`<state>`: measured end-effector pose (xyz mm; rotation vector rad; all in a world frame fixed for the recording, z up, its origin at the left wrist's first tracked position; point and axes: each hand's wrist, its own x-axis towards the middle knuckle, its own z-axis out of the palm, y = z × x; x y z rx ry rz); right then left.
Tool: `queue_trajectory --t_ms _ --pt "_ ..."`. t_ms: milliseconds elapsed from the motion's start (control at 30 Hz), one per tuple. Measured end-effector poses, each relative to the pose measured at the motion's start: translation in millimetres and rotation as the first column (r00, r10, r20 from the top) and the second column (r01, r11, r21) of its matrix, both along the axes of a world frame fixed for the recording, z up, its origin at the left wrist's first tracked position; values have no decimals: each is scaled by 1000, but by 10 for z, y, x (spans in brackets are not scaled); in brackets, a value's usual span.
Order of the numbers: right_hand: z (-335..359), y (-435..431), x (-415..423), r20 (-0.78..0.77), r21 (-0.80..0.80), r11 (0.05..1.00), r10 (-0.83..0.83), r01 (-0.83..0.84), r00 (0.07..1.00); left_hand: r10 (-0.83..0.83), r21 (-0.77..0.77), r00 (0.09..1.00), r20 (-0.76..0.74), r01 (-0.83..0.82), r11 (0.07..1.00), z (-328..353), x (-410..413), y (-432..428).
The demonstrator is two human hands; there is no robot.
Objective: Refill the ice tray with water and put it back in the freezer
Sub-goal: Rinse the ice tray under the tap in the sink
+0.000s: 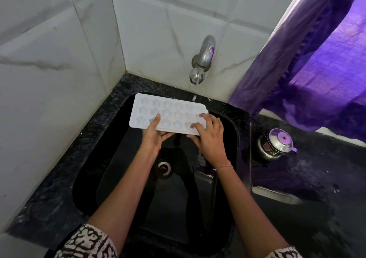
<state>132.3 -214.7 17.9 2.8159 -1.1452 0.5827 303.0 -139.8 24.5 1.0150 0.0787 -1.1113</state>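
A white ice tray (pixel 168 113) with star-shaped cells is hovering over the 12 o'clock end of a black sink (pixel 118 178), held level by both hands. The left hand (pixel 153 136) is clamping its near edge, thumb lying on top and fingers tucked beneath. The right hand (pixel 210 136) is gripping the near right corner, fingers curling over the cells and thumb underneath. A chrome tap (pixel 202 59) is sticking out of the tiled wall at 1 o'clock from the tray, and a thin trickle seems to be leaving its spout. A steel pot (pixel 276 143) is sitting on the counter (pixel 316 178) at 3 o'clock, under a purple curtain (pixel 316 69).
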Motion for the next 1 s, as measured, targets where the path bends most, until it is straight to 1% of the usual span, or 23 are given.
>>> queue_trajectory --t_ms 100,233,433,533,667,800,867,1000 --pt "-6 24 25 -24 -16 1000 9 -9 1000 -4 -8 1000 1 4 1000 6 -14 1" --pt "-56 5 11 -7 3 998 69 -69 998 3 -6 1000 15 -3 1000 2 -3 10" --pt "-93 40 57 -36 -36 999 5 -7 999 5 -17 1000 17 -5 1000 -15 -33 30" --pt "-100 54 87 -13 -13 1000 20 -20 1000 25 -28 1000 17 -24 999 -23 -5 44" --pt "-90 27 102 -26 2 998 57 -57 998 27 -30 999 21 -26 999 -41 20 88" --pt "-85 37 120 -42 15 999 31 -30 999 39 -32 999 10 -38 999 -75 -1 122" --pt "-129 55 119 -61 32 999 11 -9 998 41 -35 997 65 -39 999 -82 -26 127" --pt "-205 80 71 -114 86 996 -10 20 993 50 7 954 294 -55 998 -92 -64 139"
